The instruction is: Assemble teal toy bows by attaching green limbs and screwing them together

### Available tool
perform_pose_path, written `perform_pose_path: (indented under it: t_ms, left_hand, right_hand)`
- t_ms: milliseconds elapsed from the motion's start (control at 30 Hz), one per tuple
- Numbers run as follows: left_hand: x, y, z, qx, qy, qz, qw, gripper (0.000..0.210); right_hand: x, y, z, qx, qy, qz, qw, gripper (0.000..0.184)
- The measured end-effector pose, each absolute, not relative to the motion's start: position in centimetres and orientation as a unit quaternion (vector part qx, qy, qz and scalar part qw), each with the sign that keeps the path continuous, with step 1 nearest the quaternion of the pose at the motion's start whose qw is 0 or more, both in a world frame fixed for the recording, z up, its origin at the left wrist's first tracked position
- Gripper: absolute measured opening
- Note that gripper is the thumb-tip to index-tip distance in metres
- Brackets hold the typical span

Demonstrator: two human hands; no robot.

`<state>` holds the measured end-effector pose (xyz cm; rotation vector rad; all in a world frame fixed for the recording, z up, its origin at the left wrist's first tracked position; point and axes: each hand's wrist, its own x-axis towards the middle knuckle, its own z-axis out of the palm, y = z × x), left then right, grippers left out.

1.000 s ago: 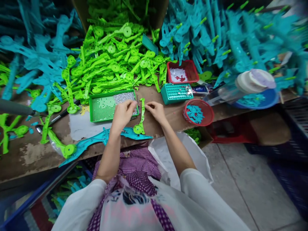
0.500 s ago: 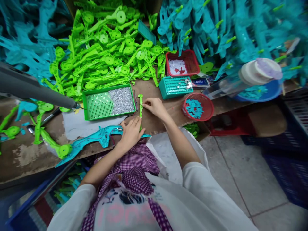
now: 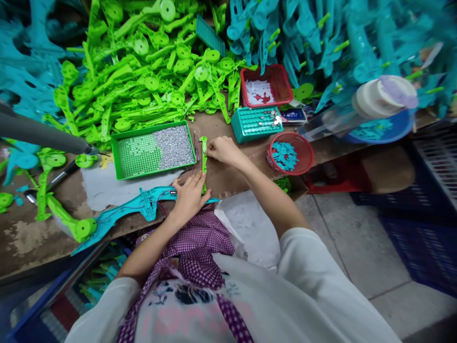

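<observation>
A narrow bright green plastic part (image 3: 204, 157) lies upright in the view on the table before me. My left hand (image 3: 190, 193) is laid across its near end, fingers stretched and thumb apart, touching it. Under and beside that hand lies a long turquoise plastic piece (image 3: 123, 212) with thin dark red wires and a small metallic bit. My right hand (image 3: 226, 151) is closed in a pinch at the right edge of the green part, near its upper half. Whatever sits between those fingertips is hidden.
A green tray (image 3: 139, 157) of small metal pieces stands left, on a pale cloth (image 3: 102, 188). Rightward are a teal box (image 3: 246, 128), a red basket (image 3: 309, 157) and a red bin (image 3: 283, 81). Green parts (image 3: 150, 83) pile behind. A grey power tool (image 3: 46, 128) juts in.
My right hand's fingers are curled in more closely at the green part. My left hand stays on its near end. The view has shifted slightly, moving the table things leftward.
</observation>
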<state>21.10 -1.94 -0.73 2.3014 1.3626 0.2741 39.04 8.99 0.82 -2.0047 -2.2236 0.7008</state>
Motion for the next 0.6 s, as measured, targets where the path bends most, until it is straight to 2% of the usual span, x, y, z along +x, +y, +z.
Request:
perform_pose_path:
  t_ms: [133,367,600]
  left_hand:
    - [21.2,-2.0,-0.8,0.83,0.499,0.105,0.225,0.047]
    - [21.2,-2.1,-0.6,0.824,0.502,0.113,0.237,0.045]
    - [21.2,-2.1,-0.9,0.832,0.502,0.101,0.215,0.046]
  right_hand:
    - [39.1,9.4,0.7,-0.657,-0.717,0.229,0.039,0.014]
    - [40.4,8.1,-0.8,-0.65,-0.673,0.31,0.167,0.018]
    - [40.1,8.1,-0.9,-0.666,-0.679,0.277,0.141,0.016]
